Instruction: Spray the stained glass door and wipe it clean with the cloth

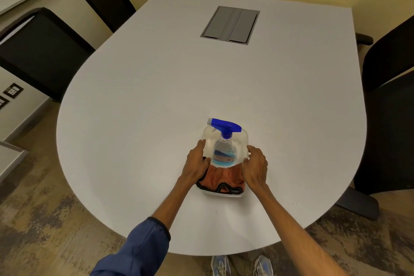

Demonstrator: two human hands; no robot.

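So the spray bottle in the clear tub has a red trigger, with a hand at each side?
No: the head view shows a blue trigger. The spray bottle stands in the clear tub, left hand and right hand at its sides.

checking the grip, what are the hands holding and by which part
The clear tub, by its sides: left hand on the left wall, right hand on the right. The spray bottle inside is not gripped.

Blue-triggered spray bottle (pixel 224 145) upright in clear tub (pixel 244 136), orange cloth (pixel 224 177) bunched beside it
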